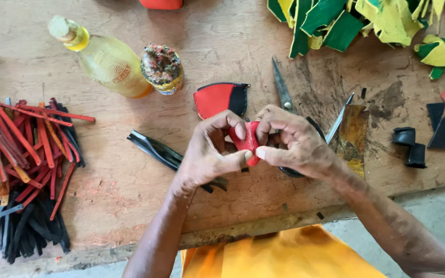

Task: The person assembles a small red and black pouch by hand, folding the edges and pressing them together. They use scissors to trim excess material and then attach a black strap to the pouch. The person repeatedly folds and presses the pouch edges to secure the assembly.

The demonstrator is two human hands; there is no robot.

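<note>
My left hand [209,149] and my right hand [292,141] pinch a small red leather piece [247,141] between thumbs and fingers, just above the wooden table [130,180]. Directly behind them lies a red and black stitched pouch piece [220,99]. Open scissors [284,92] rest partly hidden under my right hand. Black strips [155,146] lie under and left of my left wrist.
A yellow bottle [106,59] lies at the back left beside a glue-crusted jar [162,68]. A heap of red, orange and black strips [21,164] fills the left. Green and yellow scraps [351,20] sit at the back right, black rolled pieces [410,146] on the right.
</note>
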